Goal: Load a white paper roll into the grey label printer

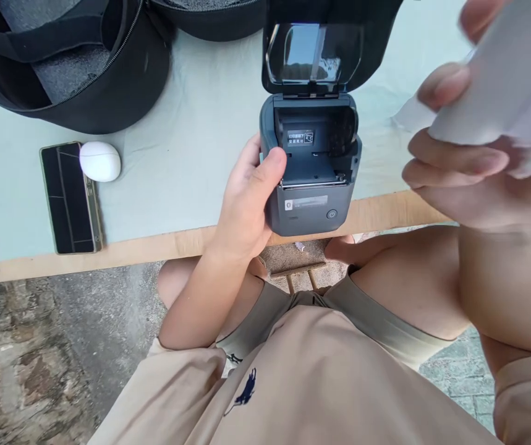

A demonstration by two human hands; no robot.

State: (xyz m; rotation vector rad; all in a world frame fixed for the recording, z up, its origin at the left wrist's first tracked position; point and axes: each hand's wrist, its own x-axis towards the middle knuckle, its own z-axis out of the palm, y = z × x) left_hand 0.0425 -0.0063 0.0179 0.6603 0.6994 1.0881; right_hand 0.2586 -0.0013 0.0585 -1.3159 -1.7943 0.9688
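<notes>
Green table [191,154], one open printer [310,167], left hand [246,204] gripping it

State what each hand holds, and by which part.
The left hand grips the open printer by its left side; the right hand holds white paper by its lower edge.

White paper [501,80] — blurred, cut off by edge.

beige short-sleeved shirt [321,395] with a small navy embroidered logo [245,390], bare forearms, matching beige shorts [386,327]
</notes>
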